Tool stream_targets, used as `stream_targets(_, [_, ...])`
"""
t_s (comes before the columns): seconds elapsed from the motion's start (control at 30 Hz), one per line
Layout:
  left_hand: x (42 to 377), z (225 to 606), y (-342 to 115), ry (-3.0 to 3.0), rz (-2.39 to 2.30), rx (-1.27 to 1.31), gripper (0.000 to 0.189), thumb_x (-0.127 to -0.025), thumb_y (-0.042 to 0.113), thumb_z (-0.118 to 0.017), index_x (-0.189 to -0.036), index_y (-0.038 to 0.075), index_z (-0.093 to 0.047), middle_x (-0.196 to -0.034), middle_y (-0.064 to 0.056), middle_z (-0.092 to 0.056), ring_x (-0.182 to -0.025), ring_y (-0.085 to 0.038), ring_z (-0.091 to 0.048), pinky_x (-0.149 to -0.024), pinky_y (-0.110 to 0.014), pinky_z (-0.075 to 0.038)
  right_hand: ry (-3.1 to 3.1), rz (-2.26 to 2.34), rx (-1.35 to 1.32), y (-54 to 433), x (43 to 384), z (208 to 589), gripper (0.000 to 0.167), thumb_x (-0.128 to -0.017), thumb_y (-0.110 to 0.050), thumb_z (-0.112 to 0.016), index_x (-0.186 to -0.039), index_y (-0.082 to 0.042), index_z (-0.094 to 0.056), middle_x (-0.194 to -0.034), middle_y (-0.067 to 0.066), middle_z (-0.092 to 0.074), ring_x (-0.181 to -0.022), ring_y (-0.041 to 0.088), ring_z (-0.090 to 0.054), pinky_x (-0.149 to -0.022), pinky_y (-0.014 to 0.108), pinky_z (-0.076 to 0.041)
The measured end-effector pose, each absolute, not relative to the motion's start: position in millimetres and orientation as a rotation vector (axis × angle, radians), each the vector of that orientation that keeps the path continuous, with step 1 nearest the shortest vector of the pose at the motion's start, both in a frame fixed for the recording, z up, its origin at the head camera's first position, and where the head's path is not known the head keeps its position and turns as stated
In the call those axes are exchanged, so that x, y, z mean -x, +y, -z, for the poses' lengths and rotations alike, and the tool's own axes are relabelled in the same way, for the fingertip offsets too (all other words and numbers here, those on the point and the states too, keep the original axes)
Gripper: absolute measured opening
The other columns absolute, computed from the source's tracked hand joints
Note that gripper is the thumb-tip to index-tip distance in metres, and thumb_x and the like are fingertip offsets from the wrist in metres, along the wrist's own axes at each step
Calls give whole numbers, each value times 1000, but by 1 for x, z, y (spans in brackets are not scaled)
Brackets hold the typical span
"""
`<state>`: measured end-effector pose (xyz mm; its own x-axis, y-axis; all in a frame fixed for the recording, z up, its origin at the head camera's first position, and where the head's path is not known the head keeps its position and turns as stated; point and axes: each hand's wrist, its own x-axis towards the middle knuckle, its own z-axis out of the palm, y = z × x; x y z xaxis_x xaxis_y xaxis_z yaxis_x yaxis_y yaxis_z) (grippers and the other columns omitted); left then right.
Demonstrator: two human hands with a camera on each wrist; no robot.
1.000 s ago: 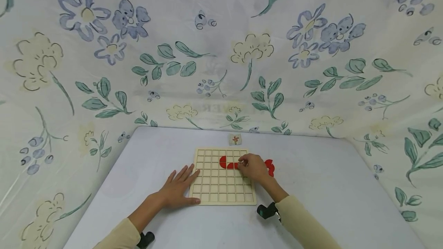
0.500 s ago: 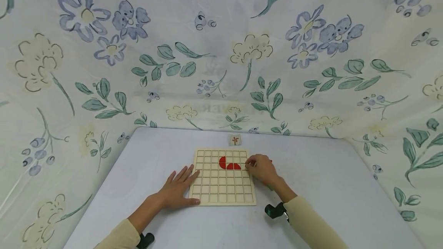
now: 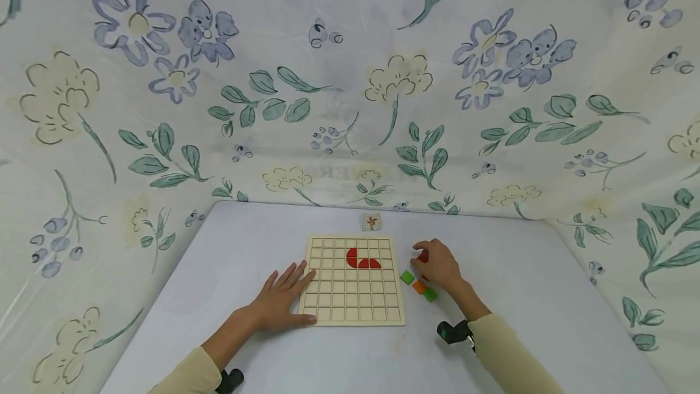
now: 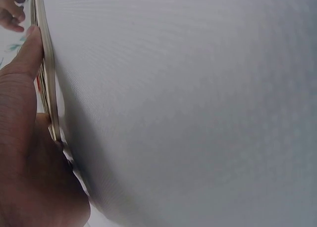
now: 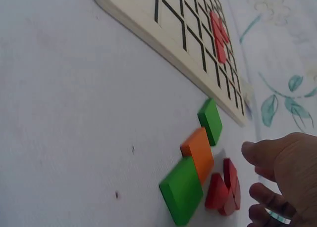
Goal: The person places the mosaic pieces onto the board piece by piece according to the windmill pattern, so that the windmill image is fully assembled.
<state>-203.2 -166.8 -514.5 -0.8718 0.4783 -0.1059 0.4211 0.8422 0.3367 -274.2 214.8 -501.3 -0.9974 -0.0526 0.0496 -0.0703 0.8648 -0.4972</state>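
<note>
Flat on the white table lies a square wooden grid board (image 3: pixel 328 315), with red rounded pieces (image 3: pixel 352 258) set in its upper middle squares. My left hand (image 3: pixel 280 301) rests on the board's left edge with fingers spread; the left wrist view shows it against the board's side (image 4: pixel 48 73). Right of the board, my right hand (image 3: pixel 439 265) hovers with thumb and fingers apart. Beside those fingers, in the right wrist view, a small cluster of red rounded pieces (image 5: pixel 222 193) sits on the table. I see nothing held in the right hand.
A green tile (image 3: pixel 407 277), an orange tile (image 3: pixel 419 286) and another green tile (image 3: pixel 430 295) lie between board and right hand. Behind the board is a small card (image 3: pixel 371 221) with a red figure. Floral sheeting (image 3: pixel 350 108) surrounds the table (image 3: pixel 508 297).
My right hand has moved right from over the board to the loose red pieces, uncovering the green and orange tiles. The left hand stays put on the board.
</note>
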Motion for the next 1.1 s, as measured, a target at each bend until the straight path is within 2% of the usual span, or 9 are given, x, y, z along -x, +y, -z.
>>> stream_targets(0.2, [204, 515, -167, 2840, -451, -692, 102, -81, 71, -62, -157, 14, -26, -163, -11, -11, -149, -32, -7, -114, -60, -5, -3050, -753, -107, 228, 275, 501, 34, -84, -20, -78, -114, -4, -71, -100, 13, -60, -89, 26, -55, -78, 40, -54])
stream_targets(0.33, [205, 518, -168, 2842, -440, -691, 102, -81, 72, -61, -157, 14, -26, -164, -11, -11, -149, -31, -6, -114, -59, -5, -3063, -755, -120, 231, 273, 502, 31, -83, -19, -79, -111, -5, -73, -95, 10, -60, -87, 25, -55, -77, 40, -53])
stream_targets(0.5, [204, 517, -168, 2840, -454, -704, 101, -81, 72, -61, -157, 14, -27, -163, -12, -12, -149, -33, -7, -114, -60, -5, -3051, -688, -197, 232, 274, 506, 25, -85, -19, -78, -110, -13, -76, -94, 9, -57, -90, 27, -50, -73, 39, -51])
stream_targets(0.63, [203, 516, -168, 2841, -453, -710, 102, -81, 72, -60, -157, 13, -27, -163, -12, -12, -149, -33, -7, -114, -61, -5, -3043, -618, -273, 231, 277, 509, 12, -86, -17, -77, -98, -17, -77, -91, 7, -52, -90, 27, -45, -71, 37, -46])
stream_targets(0.77, [204, 516, -168, 2843, -463, -710, 101, -81, 71, -62, -156, 13, -27, -163, -13, -12, -149, -33, -7, -114, -60, -6, -3015, -593, -340, 231, 277, 511, 6, -84, -14, -78, -88, -15, -74, -89, 6, -52, -89, 27, -45, -72, 38, -44])
stream_targets(0.97, [204, 521, -168, 2834, -464, -711, 102, -81, 74, -59, -157, 15, -25, -164, -11, -10, -149, -32, -6, -114, -59, -5, -3035, -668, -238, 237, 273, 509, 18, -83, -16, -80, -99, -10, -74, -89, 4, -59, -85, 23, -52, -73, 36, -51])
stream_targets(1.1, [207, 527, -170, 2852, -507, -708, 103, -79, 74, -61, -157, 15, -26, -164, -11, -10, -149, -32, -6, -114, -60, -4, -3015, -773, -187, 240, 270, 505, 17, -83, -11, -79, -99, -5, -73, -89, 4, -67, -81, 22, -60, -69, 35, -55])
